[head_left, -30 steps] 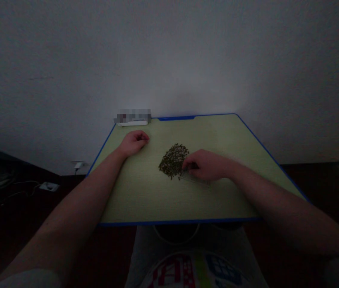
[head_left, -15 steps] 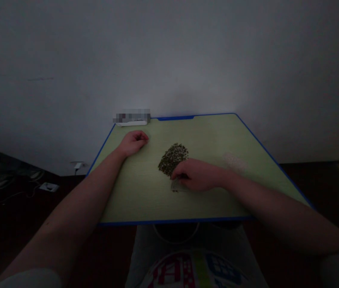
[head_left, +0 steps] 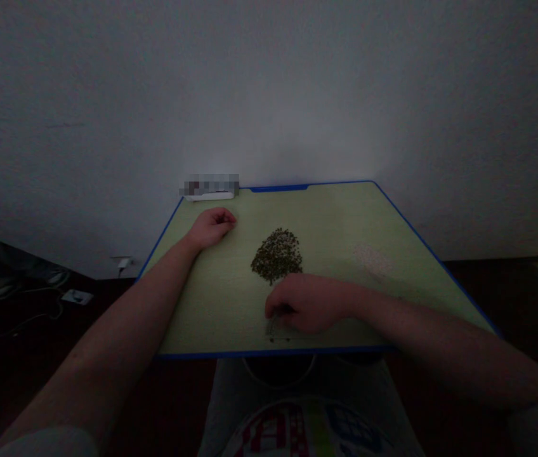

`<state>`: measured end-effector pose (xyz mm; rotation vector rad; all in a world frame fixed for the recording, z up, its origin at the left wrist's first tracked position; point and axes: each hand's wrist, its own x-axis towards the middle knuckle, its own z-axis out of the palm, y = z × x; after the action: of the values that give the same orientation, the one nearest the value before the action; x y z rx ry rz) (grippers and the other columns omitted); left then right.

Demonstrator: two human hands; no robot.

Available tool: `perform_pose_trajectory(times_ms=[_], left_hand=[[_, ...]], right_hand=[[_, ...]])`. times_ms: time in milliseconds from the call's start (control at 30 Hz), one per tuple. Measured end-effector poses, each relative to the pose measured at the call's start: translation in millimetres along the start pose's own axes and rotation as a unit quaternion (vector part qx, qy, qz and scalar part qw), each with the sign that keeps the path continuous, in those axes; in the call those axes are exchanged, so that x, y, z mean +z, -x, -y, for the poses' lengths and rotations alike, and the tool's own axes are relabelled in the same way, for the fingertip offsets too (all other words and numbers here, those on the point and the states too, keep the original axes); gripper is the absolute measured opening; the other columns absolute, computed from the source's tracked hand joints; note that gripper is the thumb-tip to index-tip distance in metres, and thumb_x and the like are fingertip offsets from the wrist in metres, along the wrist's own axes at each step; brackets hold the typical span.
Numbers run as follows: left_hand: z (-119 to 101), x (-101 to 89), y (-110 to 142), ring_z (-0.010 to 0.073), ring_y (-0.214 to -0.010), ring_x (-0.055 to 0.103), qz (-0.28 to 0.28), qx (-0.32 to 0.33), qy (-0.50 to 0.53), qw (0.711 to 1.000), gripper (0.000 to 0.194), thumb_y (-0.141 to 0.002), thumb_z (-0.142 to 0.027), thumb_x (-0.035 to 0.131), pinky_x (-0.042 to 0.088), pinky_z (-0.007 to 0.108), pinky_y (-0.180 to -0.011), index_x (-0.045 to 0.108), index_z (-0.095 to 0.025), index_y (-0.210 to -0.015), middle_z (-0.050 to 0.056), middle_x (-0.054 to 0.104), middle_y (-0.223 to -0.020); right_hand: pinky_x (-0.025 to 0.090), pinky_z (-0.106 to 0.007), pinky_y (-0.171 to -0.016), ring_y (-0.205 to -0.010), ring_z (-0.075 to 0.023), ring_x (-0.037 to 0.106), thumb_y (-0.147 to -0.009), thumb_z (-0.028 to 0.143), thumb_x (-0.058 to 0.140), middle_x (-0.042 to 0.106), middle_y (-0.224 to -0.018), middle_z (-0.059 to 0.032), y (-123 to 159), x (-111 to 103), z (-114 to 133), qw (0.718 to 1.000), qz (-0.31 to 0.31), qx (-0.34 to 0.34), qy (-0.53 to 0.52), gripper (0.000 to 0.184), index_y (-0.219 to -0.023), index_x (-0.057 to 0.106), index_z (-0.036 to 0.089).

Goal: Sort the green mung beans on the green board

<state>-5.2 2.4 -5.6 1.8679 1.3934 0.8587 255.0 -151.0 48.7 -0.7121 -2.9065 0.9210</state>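
Note:
Near the table's bottom edge, my right hand (head_left: 314, 301) is closed with fingers bent downward. It grips a thin clear plastic card (head_left: 273, 327), mostly hidden under the hand. A few dark bits lie at the card's lower edge. Just beyond the knuckles is a pile of small dark seeds or grains (head_left: 276, 254) mixed with pale ones. My left hand (head_left: 212, 227) rests on the table left of the pile, fingers curled in, and no object shows in it. Right of the pile lies a patch of small pale grains (head_left: 372, 259).
The pale green tabletop (head_left: 212, 304) has a blue rim and stands against a grey wall. A white blurred-out object (head_left: 212, 188) sits at the far left corner. Below the front edge, a round dark container (head_left: 278, 374) is between my legs. A power strip (head_left: 77, 297) lies on the floor.
My right hand and the clear card have moved toward me, away from the pile to near the front edge. A few dark bits have come along. My left hand stays put.

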Motion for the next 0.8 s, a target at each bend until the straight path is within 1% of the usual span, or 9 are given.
perform_pose_trajectory(times_ms=[167, 400, 567, 800], left_hand=[[-1.2, 0.4, -0.1, 0.0096, -0.052, 0.044, 0.002, 0.003, 0.008, 1.000, 0.016, -0.061, -0.025, 0.061, 0.036, 0.023, -0.051, 0.061, -0.016, -0.074, -0.003, 0.053, -0.059], [-0.9, -0.5, 0.3, 0.0096, -0.053, 0.045, 0.005, 0.009, -0.002, 1.000, 0.019, -0.061, -0.027, 0.061, 0.035, 0.022, -0.051, 0.062, -0.015, -0.076, -0.002, 0.054, -0.059], [-2.6, 0.4, 0.1, 0.0106, -0.056, 0.047, 0.003, 0.006, 0.007, 1.000, 0.020, -0.059, -0.029, 0.061, 0.036, 0.023, -0.053, 0.061, -0.016, -0.074, -0.002, 0.055, -0.061], [-4.9, 0.1, 1.4, 0.0111, -0.055, 0.046, 0.009, -0.002, 0.005, 1.000, 0.020, -0.060, -0.029, 0.061, 0.036, 0.024, -0.053, 0.061, -0.016, -0.076, -0.002, 0.054, -0.059]], right_hand=[[0.040, -0.024, -0.063, -0.071, -0.0156, 0.062, -0.072, 0.014, 0.057, 0.073, -0.083, -0.0040, 1.9, 0.5, 5.7, 1.000, 0.027, -0.004, -0.010, 0.033, -0.102, 0.072, 0.019], [0.040, -0.024, -0.065, -0.072, -0.0154, 0.062, -0.074, 0.013, 0.058, 0.073, -0.083, -0.0045, 3.2, -1.3, 7.5, 0.999, 0.039, -0.016, -0.015, 0.031, -0.102, 0.072, 0.018], [0.041, -0.021, -0.064, -0.071, -0.0132, 0.062, -0.074, 0.010, 0.058, 0.073, -0.084, -0.0032, 3.1, -2.2, 3.9, 0.997, 0.057, -0.022, -0.057, 0.032, -0.102, 0.071, 0.017], [0.040, -0.020, -0.061, -0.066, -0.0113, 0.060, -0.074, 0.008, 0.058, 0.072, -0.080, -0.0021, 3.3, -0.3, 0.6, 0.995, 0.053, -0.023, -0.075, 0.032, -0.102, 0.072, 0.015]])
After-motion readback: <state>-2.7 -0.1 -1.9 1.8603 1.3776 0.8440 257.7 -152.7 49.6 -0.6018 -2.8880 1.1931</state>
